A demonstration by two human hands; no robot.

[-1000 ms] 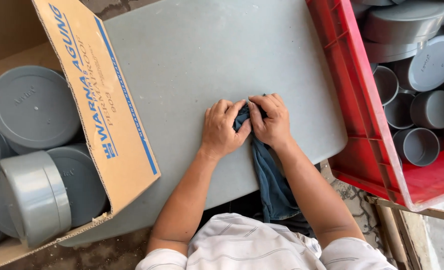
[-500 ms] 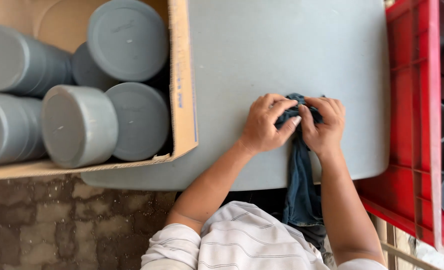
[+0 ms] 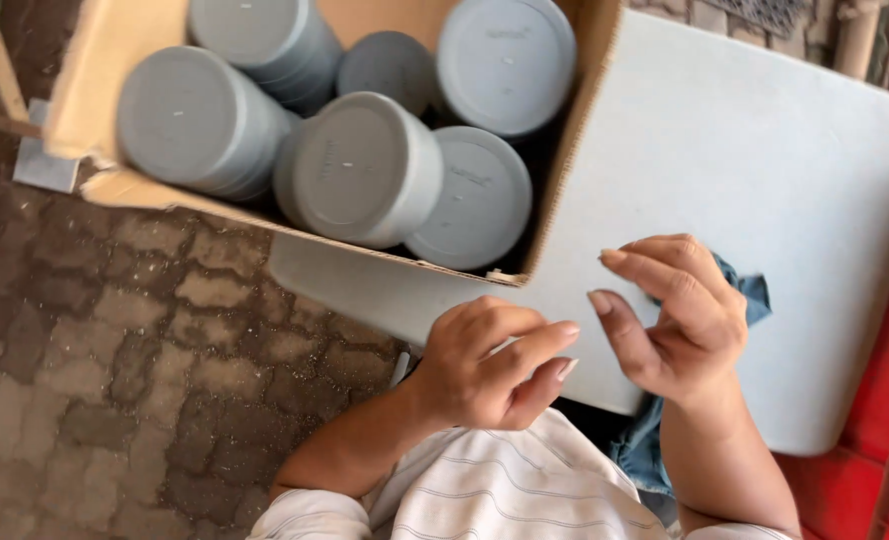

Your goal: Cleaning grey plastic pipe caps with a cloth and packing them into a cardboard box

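My left hand hovers over the near edge of the grey table, fingers curled loosely and holding nothing. My right hand is raised beside it, fingers spread and bent, also holding nothing. A blue cloth lies on the table under and behind my right hand, and its tail hangs off the near edge toward my lap. Just left of my hands stands an open cardboard box with several grey plastic pipe caps in it.
A red plastic crate sits at the right edge beyond the table. Brown paving stones cover the ground on the left. My striped white shirt fills the bottom of the view.
Both hands have let go of the blue cloth and lifted off the table toward the box. The view has swung left, bringing the box of caps closer.
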